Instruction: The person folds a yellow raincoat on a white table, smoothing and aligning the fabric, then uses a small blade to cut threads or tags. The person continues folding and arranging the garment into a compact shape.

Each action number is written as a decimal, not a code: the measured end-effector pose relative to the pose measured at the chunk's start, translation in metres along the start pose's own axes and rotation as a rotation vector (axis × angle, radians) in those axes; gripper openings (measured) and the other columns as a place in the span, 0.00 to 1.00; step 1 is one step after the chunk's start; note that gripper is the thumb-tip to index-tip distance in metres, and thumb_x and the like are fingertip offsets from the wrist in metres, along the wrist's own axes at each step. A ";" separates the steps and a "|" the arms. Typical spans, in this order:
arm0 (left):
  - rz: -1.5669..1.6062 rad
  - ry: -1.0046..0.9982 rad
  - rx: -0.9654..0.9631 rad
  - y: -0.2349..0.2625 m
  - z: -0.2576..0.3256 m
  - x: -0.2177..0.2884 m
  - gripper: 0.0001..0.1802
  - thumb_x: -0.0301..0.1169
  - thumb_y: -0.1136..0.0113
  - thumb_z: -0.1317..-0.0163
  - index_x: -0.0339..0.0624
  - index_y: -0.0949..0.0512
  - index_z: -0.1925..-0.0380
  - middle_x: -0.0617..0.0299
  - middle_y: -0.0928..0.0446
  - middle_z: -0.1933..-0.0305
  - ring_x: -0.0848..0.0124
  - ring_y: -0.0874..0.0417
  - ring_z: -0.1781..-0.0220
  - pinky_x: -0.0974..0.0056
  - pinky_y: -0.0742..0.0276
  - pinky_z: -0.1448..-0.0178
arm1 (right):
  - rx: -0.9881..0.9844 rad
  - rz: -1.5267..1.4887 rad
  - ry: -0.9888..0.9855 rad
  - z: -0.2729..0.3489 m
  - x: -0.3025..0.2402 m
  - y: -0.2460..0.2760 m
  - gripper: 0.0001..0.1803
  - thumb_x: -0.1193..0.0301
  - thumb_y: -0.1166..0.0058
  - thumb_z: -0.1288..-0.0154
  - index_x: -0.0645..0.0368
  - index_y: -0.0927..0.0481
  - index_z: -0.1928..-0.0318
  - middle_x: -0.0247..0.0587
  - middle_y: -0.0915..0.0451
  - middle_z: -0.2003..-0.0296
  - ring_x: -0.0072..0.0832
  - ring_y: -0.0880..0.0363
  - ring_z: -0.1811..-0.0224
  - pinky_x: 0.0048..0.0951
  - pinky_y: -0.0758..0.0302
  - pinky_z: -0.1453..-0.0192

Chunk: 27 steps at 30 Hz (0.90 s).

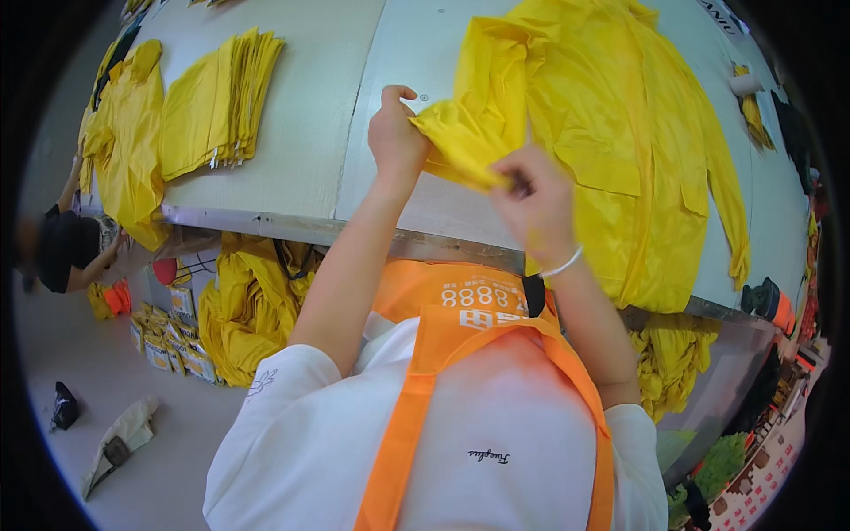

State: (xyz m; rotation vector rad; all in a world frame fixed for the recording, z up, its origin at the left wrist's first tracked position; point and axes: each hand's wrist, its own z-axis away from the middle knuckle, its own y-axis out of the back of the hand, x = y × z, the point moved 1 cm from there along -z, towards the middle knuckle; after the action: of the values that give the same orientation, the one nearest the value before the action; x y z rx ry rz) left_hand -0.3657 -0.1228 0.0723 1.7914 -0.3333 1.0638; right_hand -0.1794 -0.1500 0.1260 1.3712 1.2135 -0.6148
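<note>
A yellow raincoat (611, 133) lies spread over the table, with its lower edge hanging past the table's near edge. My left hand (397, 134) is closed on the end of one sleeve (469, 133), pulling it out to the left of the coat. On the near edge of that same sleeve my right hand (537, 202) is also closed, its fingers curled and slightly blurred. A small dark spot shows at its fingertips; whether it is a tool or a shadow I cannot tell. The sleeve looks bunched and stretched between the two hands.
The pale table (310, 115) carries a stack of folded yellow garments (226, 97) and another yellow raincoat (133, 133) at the left. A person (75, 248) stands there. Yellow garments (252, 310) are heaped below the table, beside several packets (173, 341). A white roll (746, 84) stands far right.
</note>
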 end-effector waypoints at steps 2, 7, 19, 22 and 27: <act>-0.071 0.051 -0.124 -0.002 0.001 0.000 0.13 0.24 0.36 0.58 0.39 0.27 0.70 0.53 0.23 0.74 0.59 0.22 0.72 0.59 0.27 0.67 | -0.030 -0.033 0.009 0.007 -0.004 -0.007 0.10 0.84 0.45 0.55 0.61 0.25 0.70 0.35 0.29 0.76 0.21 0.31 0.78 0.20 0.32 0.73; 0.275 -0.143 -0.514 0.002 0.061 0.046 0.13 0.28 0.35 0.59 0.36 0.25 0.72 0.48 0.23 0.68 0.51 0.21 0.62 0.56 0.27 0.61 | 0.259 0.190 -0.052 -0.006 0.054 0.018 0.09 0.85 0.46 0.58 0.62 0.30 0.75 0.38 0.32 0.79 0.23 0.34 0.80 0.23 0.35 0.76; 0.310 -0.480 -0.017 0.028 0.034 0.042 0.14 0.14 0.43 0.61 0.39 0.38 0.81 0.56 0.35 0.76 0.59 0.33 0.75 0.66 0.35 0.70 | 0.226 0.061 -0.037 0.019 0.006 0.021 0.12 0.89 0.50 0.61 0.62 0.35 0.77 0.37 0.35 0.78 0.21 0.43 0.81 0.20 0.40 0.78; 0.411 -0.518 -0.202 0.032 0.056 0.056 0.15 0.14 0.42 0.61 0.39 0.38 0.81 0.56 0.35 0.75 0.60 0.32 0.73 0.66 0.34 0.69 | 0.097 0.032 -0.026 0.038 -0.012 0.032 0.12 0.89 0.49 0.60 0.61 0.35 0.77 0.39 0.28 0.75 0.21 0.41 0.82 0.21 0.39 0.78; 0.285 -0.515 0.079 0.040 0.044 0.042 0.15 0.13 0.41 0.62 0.38 0.37 0.81 0.56 0.26 0.63 0.64 0.27 0.69 0.66 0.29 0.68 | 0.284 0.344 0.154 0.041 -0.001 0.058 0.13 0.91 0.52 0.61 0.62 0.34 0.75 0.41 0.21 0.67 0.20 0.38 0.81 0.20 0.37 0.78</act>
State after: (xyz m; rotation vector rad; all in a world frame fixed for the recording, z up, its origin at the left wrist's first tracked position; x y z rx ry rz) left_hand -0.3447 -0.1693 0.1239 2.1210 -0.8902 0.7957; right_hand -0.1154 -0.1783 0.1409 1.8468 1.0005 -0.4536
